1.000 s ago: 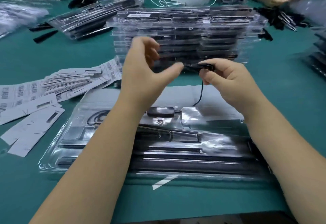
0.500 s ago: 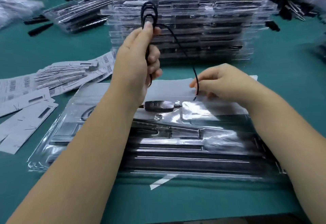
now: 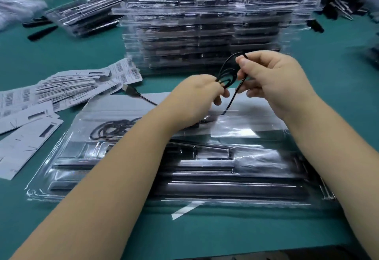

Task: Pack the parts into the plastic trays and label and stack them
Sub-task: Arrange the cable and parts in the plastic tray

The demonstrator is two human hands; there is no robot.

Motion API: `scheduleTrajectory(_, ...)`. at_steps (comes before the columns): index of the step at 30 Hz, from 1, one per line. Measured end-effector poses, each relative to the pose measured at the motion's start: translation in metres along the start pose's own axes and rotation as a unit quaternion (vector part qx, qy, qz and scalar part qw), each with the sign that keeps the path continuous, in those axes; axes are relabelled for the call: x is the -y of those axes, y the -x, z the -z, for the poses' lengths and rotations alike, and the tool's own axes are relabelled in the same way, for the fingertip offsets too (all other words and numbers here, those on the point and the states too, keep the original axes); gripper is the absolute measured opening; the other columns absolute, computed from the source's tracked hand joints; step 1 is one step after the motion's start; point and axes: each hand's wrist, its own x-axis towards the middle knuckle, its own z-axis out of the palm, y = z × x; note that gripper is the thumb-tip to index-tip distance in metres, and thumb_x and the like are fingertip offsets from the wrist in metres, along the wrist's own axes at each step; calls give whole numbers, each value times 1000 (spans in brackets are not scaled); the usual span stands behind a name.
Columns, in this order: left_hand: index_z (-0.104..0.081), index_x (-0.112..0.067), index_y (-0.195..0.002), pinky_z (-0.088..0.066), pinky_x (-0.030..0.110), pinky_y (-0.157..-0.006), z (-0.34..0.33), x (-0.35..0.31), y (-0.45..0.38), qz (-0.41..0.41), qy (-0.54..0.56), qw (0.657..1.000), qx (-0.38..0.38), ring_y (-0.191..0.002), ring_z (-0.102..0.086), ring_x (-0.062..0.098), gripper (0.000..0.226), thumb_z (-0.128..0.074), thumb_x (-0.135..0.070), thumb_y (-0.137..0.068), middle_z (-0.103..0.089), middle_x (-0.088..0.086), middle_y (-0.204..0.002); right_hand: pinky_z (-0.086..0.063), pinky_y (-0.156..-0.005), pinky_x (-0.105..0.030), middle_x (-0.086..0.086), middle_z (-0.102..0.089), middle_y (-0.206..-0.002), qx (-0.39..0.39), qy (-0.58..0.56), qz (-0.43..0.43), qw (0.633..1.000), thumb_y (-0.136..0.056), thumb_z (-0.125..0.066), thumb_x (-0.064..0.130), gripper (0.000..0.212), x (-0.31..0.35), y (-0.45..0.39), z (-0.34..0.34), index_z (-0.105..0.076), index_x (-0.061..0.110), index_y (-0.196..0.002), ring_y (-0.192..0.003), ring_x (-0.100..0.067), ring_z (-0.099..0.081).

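Green surface (image 3: 61, 58) is carrying everything. Black cable (image 3: 226, 75) is hanging coiled just above clear tray (image 3: 61, 151), w/ left hand (image 3: 196, 97) pinching the loops, grip clamped on them, & right hand (image 3: 274, 81) pinching the strand at the coil's top, grip also clamped. USB plug (image 3: 129, 90) is lying beyond tray's far-left edge. Stacked trays (image 3: 205, 30) are standing behind the tray; barcode labels (image 3: 67, 87) are lying left of it.

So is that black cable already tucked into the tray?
No, the black cable is held looped in the air between the left hand and right hand, above the clear tray.
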Motion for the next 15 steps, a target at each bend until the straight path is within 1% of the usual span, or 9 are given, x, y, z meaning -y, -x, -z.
scheduleTrajectory(2,-58,-13,-80,-40,32,-62,-10,1,1,-26,-120,992,-4,-63,-48,13,29,-47,-34,-96,-56,-4,-70,-48,-47,-18,7,-67,-63,-21,-36,-7,999,-91,-63,19,4,0,0,-1,-65,16,-92,-50,-12,-63)
scheduleTrajectory(3,-55,-14,-77,-39,33,-61,-12,2,1,-34,-152,988,-7,-63,-48,15,33,-46,-38,-96,-54,-4,-68,-49,-46,-18,6,-67,-63,-28,-47,-6,998,-90,-64,17,3,0,0,-1,-65,15,-91,-48,-12,-62)
scheduleTrajectory(4,-55,-13,-78,-40,34,-61,-13,3,1,-38,-157,987,-6,-63,-49,15,35,-45,-41,-96,-55,-3,-67,-49,-47,-19,6,-67,-63,-31,-55,-3,998,-89,-65,16,2,1,1,-1,-65,15,-90,-47,-12,-61)
scheduleTrajectory(7,-62,-13,-90,-42,33,-65,-10,3,0,-50,-140,989,10,-65,-53,12,32,-44,-39,-97,-59,-6,-68,-50,-49,-20,6,-67,-63,-26,-83,2,996,-87,-66,14,3,2,1,-3,-66,16,-87,-50,-10,-60)
scheduleTrajectory(9,-61,-19,-87,-42,31,-66,-11,3,0,-62,-132,989,5,-66,-52,8,25,-44,-35,-98,-57,-11,-68,-50,-51,-20,6,-67,-63,-20,-99,0,995,-87,-65,13,3,3,0,-3,-65,16,-86,-54,-10,-62)
scheduleTrajectory(11,-61,-19,-85,-42,28,-66,-12,1,0,-65,-98,993,-24,-69,-53,5,26,-43,-33,-99,-57,-14,-69,-51,-53,-20,6,-67,-63,-12,-122,-5,992,-88,-64,13,3,3,0,-3,-65,15,-86,-57,-11,-63)
scheduleTrajectory(12,-62,-18,-85,-42,28,-66,-12,0,-1,-65,-66,995,-46,-72,-54,6,27,-43,-32,-99,-59,-14,-73,-51,-54,-21,5,-66,-64,-6,-134,-7,991,-88,-63,12,4,4,0,-2,-66,14,-86,-59,-11,-63)
scheduleTrajectory(15,-62,-24,-84,-48,27,-72,-10,-4,-2,-69,63,990,-110,-76,-59,7,27,-41,-28,-101,-65,-10,-86,-51,-66,-28,5,-68,-71,21,-133,17,991,-90,-59,13,17,3,0,0,-74,20,-83,-67,-10,-62)
